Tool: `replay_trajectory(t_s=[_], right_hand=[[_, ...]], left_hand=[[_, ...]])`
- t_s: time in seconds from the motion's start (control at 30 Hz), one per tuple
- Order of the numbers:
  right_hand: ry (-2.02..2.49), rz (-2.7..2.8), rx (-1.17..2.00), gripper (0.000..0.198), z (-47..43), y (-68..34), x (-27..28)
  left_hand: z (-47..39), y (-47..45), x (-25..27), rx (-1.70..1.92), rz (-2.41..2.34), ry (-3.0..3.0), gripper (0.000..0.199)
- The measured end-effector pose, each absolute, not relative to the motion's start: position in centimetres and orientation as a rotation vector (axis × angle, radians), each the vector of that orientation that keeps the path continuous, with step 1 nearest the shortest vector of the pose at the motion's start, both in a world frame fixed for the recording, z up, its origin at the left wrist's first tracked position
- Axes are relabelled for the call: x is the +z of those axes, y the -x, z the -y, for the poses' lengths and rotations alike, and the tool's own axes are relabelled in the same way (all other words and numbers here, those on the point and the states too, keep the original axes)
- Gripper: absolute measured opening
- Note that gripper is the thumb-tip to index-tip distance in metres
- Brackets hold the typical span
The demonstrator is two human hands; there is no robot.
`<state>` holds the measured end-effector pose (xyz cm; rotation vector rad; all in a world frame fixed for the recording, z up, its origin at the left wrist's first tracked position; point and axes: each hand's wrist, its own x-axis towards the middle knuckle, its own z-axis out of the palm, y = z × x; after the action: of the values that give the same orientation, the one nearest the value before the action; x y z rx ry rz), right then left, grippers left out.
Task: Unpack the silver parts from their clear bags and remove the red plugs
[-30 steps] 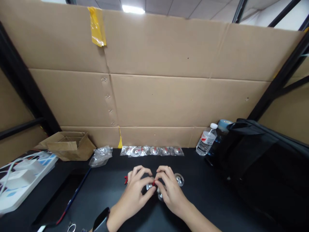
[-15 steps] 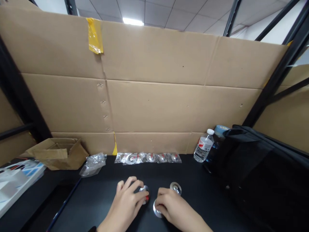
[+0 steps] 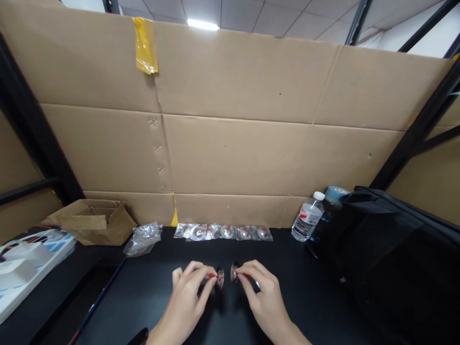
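Left hand (image 3: 189, 291): thumb and fingers pinching the first metal disc (image 3: 220, 278), on edge, red part at fingertips. Right hand (image 3: 265, 292): likewise pinching the second metal disc (image 3: 233, 271), facing the first, apart. Both over the surface (image 3: 154, 297), well short of its far edge, where bagged discs (image 3: 226, 232) lie in a row.
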<state>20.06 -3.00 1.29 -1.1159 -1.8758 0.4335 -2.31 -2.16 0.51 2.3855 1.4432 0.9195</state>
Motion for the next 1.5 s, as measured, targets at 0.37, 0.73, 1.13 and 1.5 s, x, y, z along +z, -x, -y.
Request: replay_trajectory(t_s=[0.37,0.73,1.13,1.5], right_hand=[[0.790,1.735,0.321,0.017,3.3,-18.9,0.5],[0.857,1.761,0.541,0.025,3.6,-17.4,-0.8],[0.964,1.702,0.908,0.033,3.3,-17.0,-1.7],[0.854,1.632,0.949,0.040,2.3,-15.6,-2.2]], left_hand=[[2.0,1.9,0.2,1.003,-1.424,-2.266,0.021],[2.6,1.6,0.2,1.068,-1.375,-2.167,0.027],[2.2,2.1,0.2,0.990,-1.391,-2.268,0.019],[1.9,2.2,-0.6,1.142,-1.531,-2.277,0.019]])
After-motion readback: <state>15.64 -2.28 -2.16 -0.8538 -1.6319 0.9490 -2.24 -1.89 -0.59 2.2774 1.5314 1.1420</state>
